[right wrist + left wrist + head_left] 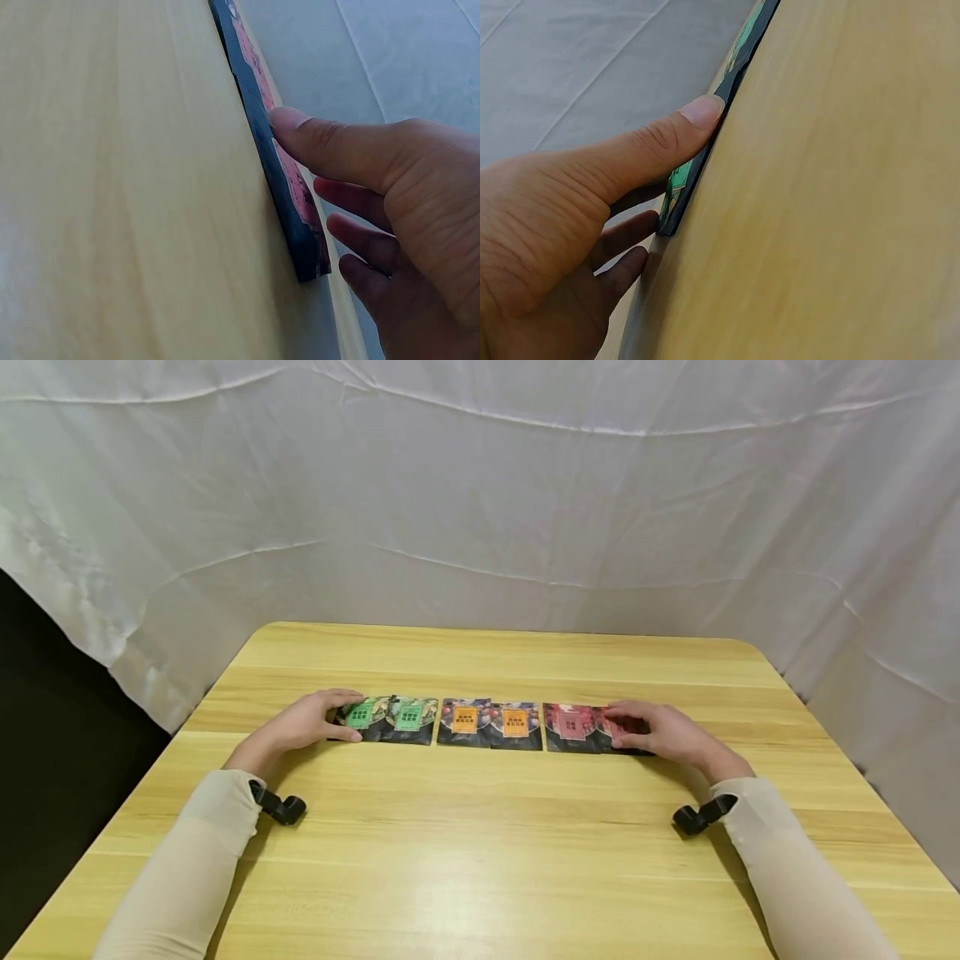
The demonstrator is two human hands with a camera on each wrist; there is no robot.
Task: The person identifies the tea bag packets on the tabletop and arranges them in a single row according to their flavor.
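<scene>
Left grip: left hand [303, 724] pinches the green packet [360, 717] at the row's left end, thumb on its near edge.
Right grip: right hand [663, 732] pinches the red packet [617, 730] at the right end.
Row: six flat packets, long axis left-right, mid-surface [480, 835].
Look: dark, glossy; orange pair [490, 723] between, untouched.

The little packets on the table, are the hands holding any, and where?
The left hand pinches the outer end of the leftmost green-labelled dark packet; the right hand pinches the outer end of the rightmost red-labelled dark packet.
</scene>
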